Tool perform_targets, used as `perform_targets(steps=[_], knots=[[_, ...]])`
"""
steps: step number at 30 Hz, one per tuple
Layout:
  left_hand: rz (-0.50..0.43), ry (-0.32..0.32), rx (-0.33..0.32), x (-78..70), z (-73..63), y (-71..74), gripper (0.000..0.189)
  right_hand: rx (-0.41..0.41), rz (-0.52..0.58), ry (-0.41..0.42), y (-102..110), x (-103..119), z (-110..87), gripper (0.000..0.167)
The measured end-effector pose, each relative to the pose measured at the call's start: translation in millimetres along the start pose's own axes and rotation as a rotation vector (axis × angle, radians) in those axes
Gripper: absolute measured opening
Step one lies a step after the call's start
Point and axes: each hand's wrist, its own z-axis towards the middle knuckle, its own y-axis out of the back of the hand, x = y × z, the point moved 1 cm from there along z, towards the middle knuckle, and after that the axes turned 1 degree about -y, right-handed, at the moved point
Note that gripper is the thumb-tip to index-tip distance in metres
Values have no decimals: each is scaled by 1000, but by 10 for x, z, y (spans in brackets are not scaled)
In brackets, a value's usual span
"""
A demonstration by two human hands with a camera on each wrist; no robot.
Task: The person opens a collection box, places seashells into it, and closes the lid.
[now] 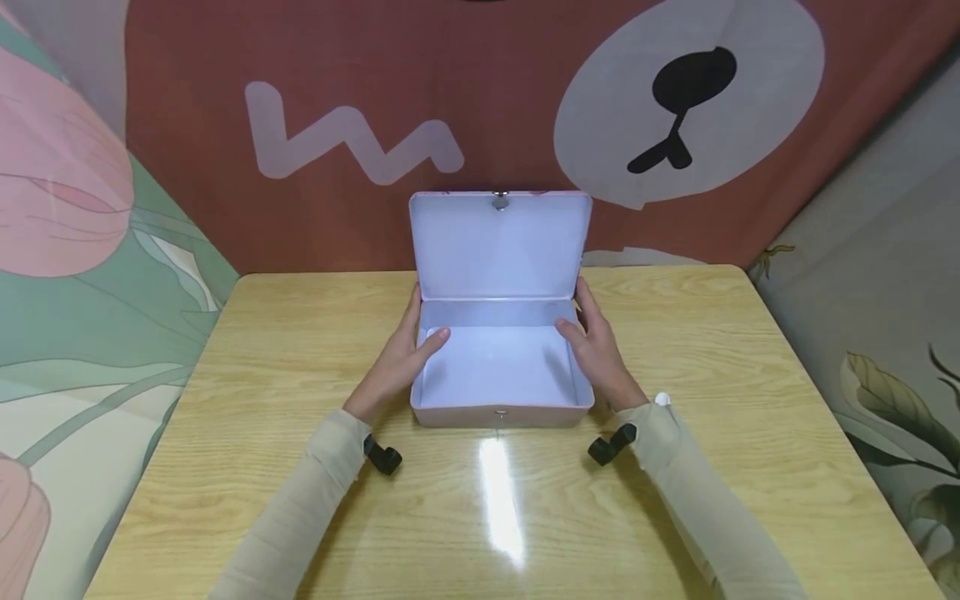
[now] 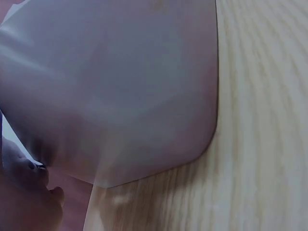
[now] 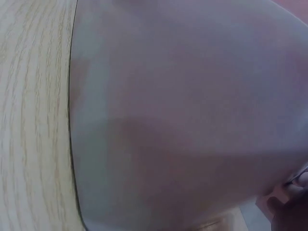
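Note:
An open hinged metal box (image 1: 457, 417) stands on the table, white inside, with its lid (image 1: 501, 250) raised toward the back. A small metal latch (image 1: 500, 201) sits at the lid's top edge, and a catch (image 1: 501, 412) is on the front wall. My left hand (image 1: 396, 360) grips the left side, its thumb over the rim and its fingers along the outside. Likewise, my right hand (image 1: 602, 357) holds the right side with the thumb inside. Both wrist views are filled mostly by the box's outer wall (image 2: 125, 91), its lower edge along the wood.
The light wood table (image 1: 300, 433) extends around the box, with a bright reflection in front. Behind its far edge hangs a brown cloth (image 1: 337, 225) with a cartoon face. Black wrist-worn devices (image 1: 384, 457) stick out from both sleeves.

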Motion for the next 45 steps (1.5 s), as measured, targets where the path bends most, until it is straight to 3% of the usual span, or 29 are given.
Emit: perform_targets(steps=[10,20,28,39,45], knots=[[8,-25,0,31,2,-37,96,27,-24,-79,-21,10,3,78],[11,32,25,77,6,-61,96,21,-26,-78,-21,0,-13,75],[18,50,23,89,-27,-67,96,37,-55,-136,-28,-24,-24,77],[24,31,11,106,-42,-75,94,57,-5,-229,-52,-46,-18,76],[38,78,15,126,-48,-73,96,67,-23,-250,-65,-50,-12,74]])
